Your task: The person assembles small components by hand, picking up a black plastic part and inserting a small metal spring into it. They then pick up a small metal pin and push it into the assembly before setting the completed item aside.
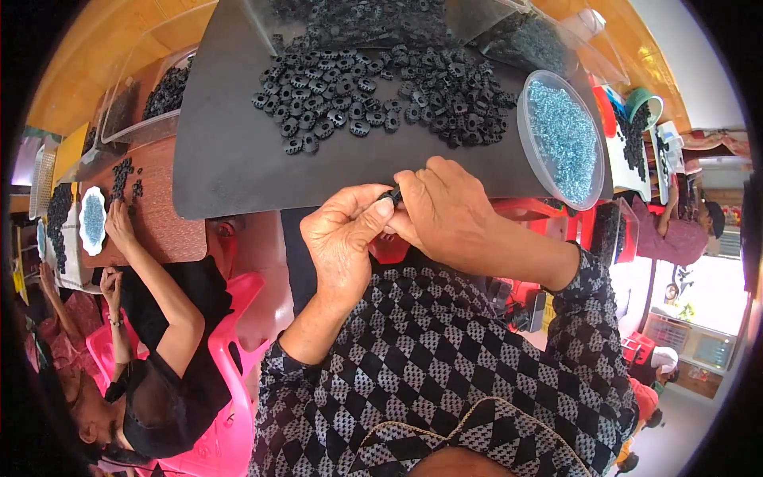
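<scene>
Near the front edge of the dark table, both my hands meet, fingertips pinched around one small black plastic piece (390, 195). My left hand (343, 234) closes on it, thumb laid over the piece. My right hand (449, 205) grips from the other side, its fingers bent and partly hiding it. Farther back lies a spread heap of small black plastic pieces (330, 94), rounded, with notched edges and openings. Right of my hands stands a round clear dish (526, 131) full of tiny shiny light-blue pieces (563, 139), too small to name for certain.
A clear bin of black pieces (362, 24) stands at the back, another bin (528, 48) at back right. To the left, a co-worker's hand (119, 226) rests at a brown table (163, 203) beside a white scalloped dish (93, 191). A pink chair (230, 374) stands there.
</scene>
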`<state>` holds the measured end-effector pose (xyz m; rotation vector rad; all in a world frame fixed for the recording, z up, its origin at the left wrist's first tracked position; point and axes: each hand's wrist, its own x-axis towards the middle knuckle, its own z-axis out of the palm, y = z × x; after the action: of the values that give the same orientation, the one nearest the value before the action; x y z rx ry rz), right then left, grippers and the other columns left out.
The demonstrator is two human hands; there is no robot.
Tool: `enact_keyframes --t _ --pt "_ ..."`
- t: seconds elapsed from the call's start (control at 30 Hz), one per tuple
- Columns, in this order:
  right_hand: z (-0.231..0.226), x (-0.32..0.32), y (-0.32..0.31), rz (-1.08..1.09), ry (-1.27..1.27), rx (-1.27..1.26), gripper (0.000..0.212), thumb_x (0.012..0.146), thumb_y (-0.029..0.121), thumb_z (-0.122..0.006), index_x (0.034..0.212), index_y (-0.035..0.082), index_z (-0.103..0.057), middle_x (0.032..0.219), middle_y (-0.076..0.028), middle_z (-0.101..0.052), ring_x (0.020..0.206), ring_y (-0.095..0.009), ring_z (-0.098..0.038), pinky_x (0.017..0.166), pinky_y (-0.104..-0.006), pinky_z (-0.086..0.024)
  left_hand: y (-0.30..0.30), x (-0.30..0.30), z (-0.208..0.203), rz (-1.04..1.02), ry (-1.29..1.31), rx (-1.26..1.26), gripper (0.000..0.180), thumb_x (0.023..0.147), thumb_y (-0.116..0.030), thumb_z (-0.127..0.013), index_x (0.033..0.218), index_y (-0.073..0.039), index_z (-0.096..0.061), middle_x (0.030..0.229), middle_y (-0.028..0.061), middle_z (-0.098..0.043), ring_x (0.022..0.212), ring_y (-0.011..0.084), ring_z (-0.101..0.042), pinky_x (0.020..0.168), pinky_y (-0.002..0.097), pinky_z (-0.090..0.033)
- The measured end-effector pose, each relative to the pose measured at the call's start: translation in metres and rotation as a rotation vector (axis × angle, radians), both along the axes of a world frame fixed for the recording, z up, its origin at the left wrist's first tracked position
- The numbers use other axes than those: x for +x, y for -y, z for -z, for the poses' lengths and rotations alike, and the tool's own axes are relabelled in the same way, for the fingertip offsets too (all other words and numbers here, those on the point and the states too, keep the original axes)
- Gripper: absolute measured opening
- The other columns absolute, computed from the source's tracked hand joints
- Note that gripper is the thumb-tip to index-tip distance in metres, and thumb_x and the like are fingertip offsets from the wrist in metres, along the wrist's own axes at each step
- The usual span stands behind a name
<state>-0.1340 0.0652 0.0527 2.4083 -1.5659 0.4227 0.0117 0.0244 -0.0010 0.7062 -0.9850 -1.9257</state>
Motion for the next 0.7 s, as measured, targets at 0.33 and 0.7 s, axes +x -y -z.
enact_keyframes --t 0.33,0.7 --pt "-0.017 -0.014 0.006 -0.046 0.197 0.304 0.022 0.077 0.021 -0.063 0.075 0.004 -0.049 0.069 -0.012 -0.055 0.068 -0.027 -0.055 0.056 -0.0383 -0.045 -0.001 -0.004 -0.004 -0.042 0.041 -0.159 0.016 0.086 -0.004 -0.063 0.098 0.006 -0.063 0.080 0.0076 -0.067 0.069 0.0096 -0.060 0.064 0.0208 -0.049" --pt "-0.005 -0.004 -0.001 -0.025 0.137 0.190 0.032 0.065 0.023 -0.073 0.074 0.005 -0.047 0.065 -0.010 -0.054 0.061 -0.026 -0.056 0.050 -0.0381 -0.044 -0.006 -0.003 0.003 -0.143 0.180 -0.345 0.012 0.084 -0.001 -0.065 0.093 0.006 -0.065 0.075 0.0044 -0.064 0.066 0.0073 -0.059 0.060 0.0204 -0.048"
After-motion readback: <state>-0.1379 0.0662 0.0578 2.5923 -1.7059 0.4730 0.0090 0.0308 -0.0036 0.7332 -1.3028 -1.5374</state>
